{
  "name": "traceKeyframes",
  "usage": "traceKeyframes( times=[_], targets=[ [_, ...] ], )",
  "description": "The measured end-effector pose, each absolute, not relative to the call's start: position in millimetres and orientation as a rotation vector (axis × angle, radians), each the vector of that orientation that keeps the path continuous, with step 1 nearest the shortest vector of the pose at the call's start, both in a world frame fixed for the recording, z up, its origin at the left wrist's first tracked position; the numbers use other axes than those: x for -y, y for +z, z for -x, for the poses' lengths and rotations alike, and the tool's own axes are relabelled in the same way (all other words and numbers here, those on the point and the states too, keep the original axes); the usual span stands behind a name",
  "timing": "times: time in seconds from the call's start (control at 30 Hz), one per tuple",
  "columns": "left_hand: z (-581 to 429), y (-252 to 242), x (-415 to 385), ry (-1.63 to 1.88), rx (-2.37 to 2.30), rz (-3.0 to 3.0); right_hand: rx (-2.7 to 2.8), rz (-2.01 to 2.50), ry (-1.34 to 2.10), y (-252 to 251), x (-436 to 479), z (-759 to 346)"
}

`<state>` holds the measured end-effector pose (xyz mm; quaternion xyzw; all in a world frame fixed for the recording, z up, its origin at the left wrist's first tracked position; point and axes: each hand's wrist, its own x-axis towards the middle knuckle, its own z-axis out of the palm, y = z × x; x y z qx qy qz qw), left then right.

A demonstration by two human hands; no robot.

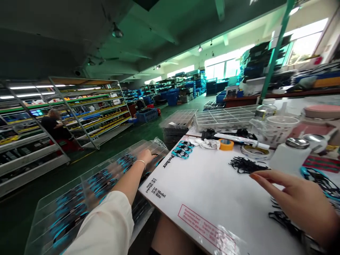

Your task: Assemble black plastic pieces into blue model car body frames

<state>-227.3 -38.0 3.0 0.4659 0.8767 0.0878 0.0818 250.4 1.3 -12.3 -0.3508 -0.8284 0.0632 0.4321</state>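
My left hand point(145, 156), with a bracelet at its wrist, reaches over a clear divided plastic tray point(85, 193) at my left. Its fingers are curled together at the tray's far right end, and what they hold is hidden. Blue-edged black parts point(99, 179) lie in the tray's compartments. Above the white board point(196, 184), my right hand point(294, 198) has its thumb and forefinger pinched together; nothing clear shows between them. The fingertips are close to a pile of thin black pieces point(245, 165). More black pieces point(284, 217) lie partly under this hand.
On the board are blue-edged parts point(182, 149), an orange tape roll point(226, 144) and crumpled white tissue point(205, 143). A white dispenser bottle point(290, 156) and tubs stand at right. Stacked trays point(177, 120) are behind. A person point(51, 124) sits by shelving at left.
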Motion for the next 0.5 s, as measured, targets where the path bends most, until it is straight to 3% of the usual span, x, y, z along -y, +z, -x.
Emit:
traceKeyframes(
  times=[0.27,0.5],
  targets=[
    [209,8,22,0.192,-2.572,-1.714,2.071,1.016,0.216,-9,14,-239],
    [154,2,-9,0.31,-2.055,-2.203,1.996,1.128,0.079,9,33,-245]
  ],
)
